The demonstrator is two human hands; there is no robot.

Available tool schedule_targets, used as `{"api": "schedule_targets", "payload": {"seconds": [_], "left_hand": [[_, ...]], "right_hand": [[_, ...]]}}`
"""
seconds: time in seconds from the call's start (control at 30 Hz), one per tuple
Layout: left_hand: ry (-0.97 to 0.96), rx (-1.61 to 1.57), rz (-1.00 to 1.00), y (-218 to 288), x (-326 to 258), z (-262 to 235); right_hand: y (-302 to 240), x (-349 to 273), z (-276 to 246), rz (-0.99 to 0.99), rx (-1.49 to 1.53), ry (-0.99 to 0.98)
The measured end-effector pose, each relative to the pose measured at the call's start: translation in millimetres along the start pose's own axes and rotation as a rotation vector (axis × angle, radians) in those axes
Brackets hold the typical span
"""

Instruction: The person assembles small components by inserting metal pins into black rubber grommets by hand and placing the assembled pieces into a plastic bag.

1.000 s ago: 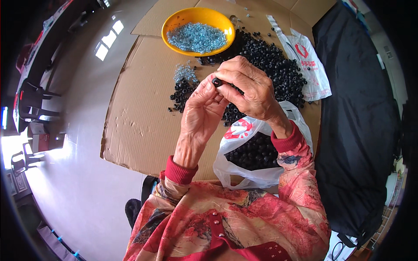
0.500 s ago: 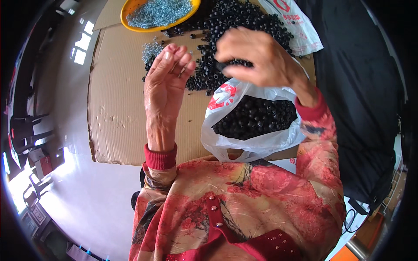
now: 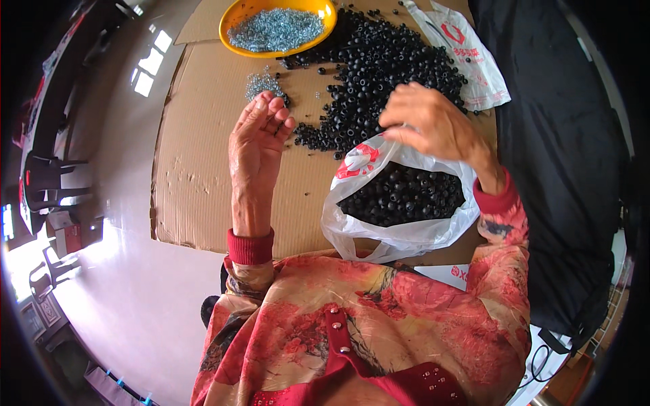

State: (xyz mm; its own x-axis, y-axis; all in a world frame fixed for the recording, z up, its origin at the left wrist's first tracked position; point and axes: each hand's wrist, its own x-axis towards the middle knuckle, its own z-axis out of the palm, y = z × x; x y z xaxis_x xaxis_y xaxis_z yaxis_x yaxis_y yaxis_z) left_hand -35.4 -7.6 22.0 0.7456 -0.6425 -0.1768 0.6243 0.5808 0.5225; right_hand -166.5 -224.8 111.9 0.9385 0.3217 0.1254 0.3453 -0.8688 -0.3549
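Okay, so your left hand (image 3: 258,152) is up with the thumb and index tips close together and the other fingers loosely curled; can't tell if you're pinching anything. Your right hand (image 3: 437,125) is at the far rim of the white bag (image 3: 433,233), fingers bunched and a bit blurry, and I can't tell what's under them. That bag gapes upward near the near right corner of the cardboard (image 3: 196,152), loaded with black beads (image 3: 406,193). Just past your left fingertips there's a little heap of clear beads (image 3: 261,84). A big loose spread of more black beads runs from between your hands toward the far edge. Up at that edge, left of the spread, the yellow bowl (image 3: 328,28) holds more clear beads. A flat bag (image 3: 484,78) lies by the right edge, and beyond that hangs a black cover (image 3: 558,149).
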Motion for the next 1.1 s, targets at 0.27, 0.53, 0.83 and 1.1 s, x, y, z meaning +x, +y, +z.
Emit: {"api": "schedule_targets", "payload": {"seconds": [0.27,0.53,0.83,1.1], "left_hand": [[0.09,0.066,-0.039,-22.0,1.1,-19.6],[0.142,0.14,-0.144,-35.8,6.9,-25.4],[0.112,0.1,-0.081,-36.3,18.9,15.5],[0.07,0.036,-0.062,-29.1,15.5,28.5]], "right_hand": [[102.3,72.3,75.6,0.108,-0.123,0.015],[107.9,94.2,112.7,0.075,-0.333,-0.136],[68.0,88.7,67.5,0.262,1.364,0.268],[43.8,94.0,61.3,0.139,1.437,0.335]]}}
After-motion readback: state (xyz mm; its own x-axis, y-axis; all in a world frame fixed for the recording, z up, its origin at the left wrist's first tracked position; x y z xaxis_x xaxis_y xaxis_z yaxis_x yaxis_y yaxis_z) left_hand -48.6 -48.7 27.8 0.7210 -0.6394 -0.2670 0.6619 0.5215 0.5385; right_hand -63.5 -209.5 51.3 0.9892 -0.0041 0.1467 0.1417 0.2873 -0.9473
